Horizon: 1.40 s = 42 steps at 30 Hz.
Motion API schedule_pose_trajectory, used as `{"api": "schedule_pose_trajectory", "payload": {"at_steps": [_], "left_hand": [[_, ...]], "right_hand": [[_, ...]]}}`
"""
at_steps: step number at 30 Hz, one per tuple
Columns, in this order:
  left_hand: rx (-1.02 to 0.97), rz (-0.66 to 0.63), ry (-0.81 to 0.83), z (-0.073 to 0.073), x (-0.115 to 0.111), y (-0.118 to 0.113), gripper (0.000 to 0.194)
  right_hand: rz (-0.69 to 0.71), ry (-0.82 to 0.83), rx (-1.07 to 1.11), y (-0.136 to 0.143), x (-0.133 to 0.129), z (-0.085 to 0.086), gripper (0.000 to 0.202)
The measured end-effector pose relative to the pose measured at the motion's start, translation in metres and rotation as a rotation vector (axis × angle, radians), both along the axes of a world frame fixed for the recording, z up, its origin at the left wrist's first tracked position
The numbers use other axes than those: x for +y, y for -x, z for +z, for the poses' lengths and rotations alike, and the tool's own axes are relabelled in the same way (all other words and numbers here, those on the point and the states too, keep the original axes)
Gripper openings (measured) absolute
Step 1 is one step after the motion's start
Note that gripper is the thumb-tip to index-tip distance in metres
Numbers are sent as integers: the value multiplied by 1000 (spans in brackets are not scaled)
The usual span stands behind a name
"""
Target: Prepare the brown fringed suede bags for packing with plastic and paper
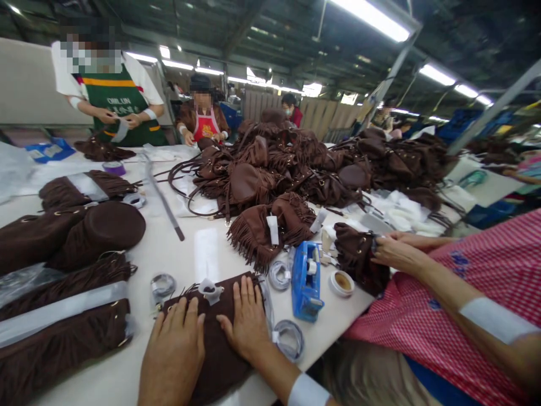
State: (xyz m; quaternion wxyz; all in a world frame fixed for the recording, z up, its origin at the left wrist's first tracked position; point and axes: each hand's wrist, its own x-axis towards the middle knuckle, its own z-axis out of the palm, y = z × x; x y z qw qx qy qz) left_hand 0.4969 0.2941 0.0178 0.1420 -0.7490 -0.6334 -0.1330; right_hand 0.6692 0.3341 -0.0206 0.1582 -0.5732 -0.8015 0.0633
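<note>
Brown bag (222,361) flat under left hand (174,347), right hand (248,321).

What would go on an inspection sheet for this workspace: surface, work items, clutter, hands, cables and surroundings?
Surface: flat white tabletop, crowded.
Job's things: dark brown soft bag lying beneath both hands.
Clutter: large heap of dark brown fringed bags beyond; blue plastic tape dispenser and round white-rimmed roll right of the bag.
Hands: left hand and right hand palm-down on the bag, fingers extended.
Cables: nothing seen for certain on the tabletop.
Surroundings: co-worker in red-and-white checked garment at right; co-worker in green apron across; bright white strip lights overhead.
</note>
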Motion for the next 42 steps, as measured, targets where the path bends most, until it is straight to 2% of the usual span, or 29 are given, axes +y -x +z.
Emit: {"api": "schedule_pose_trajectory", "payload": {"at_steps": [2,5,8,11,14,17,20,23,25,27,32,35,39,42], "left_hand": [[-40,24,-71,-26,9,-1,62],[-87,-29,-93,-64,9,5,76],[-111,-42,-41,-81,2,8,78],[-117,-23,-29,-81,0,7,78],[-115,-13,-45,-79,0,6,79],[-109,-2,-58,-79,-1,5,78],[-119,12,-43,-78,-2,4,80],[-128,20,-27,-75,-3,4,83],[-122,23,-34,-74,-2,5,83],[-114,24,-46,-75,-2,5,83],[-122,20,-42,-77,-3,5,83],[-137,24,-34,-74,-4,5,81],[-143,24,-48,-75,-4,5,82],[-138,22,-68,-79,-2,5,82]], "right_hand": [[8,3,-8,0,0,0,84],[21,19,-10,-3,3,0,83],[-1,36,-36,-12,9,3,85],[-91,52,-96,-15,14,12,90],[-137,30,-152,-8,14,27,86],[-60,-63,-136,1,11,34,80],[70,-87,-119,1,11,21,80],[70,-47,-142,-6,14,-2,83],[58,-34,-154,-10,17,-10,85],[66,-27,-157,-11,18,-9,84],[58,-65,-150,-5,11,7,75],[147,-81,-151,-4,6,1,75],[174,-37,-154,-9,6,-14,79],[176,-25,-131,-10,8,-8,76]]}}
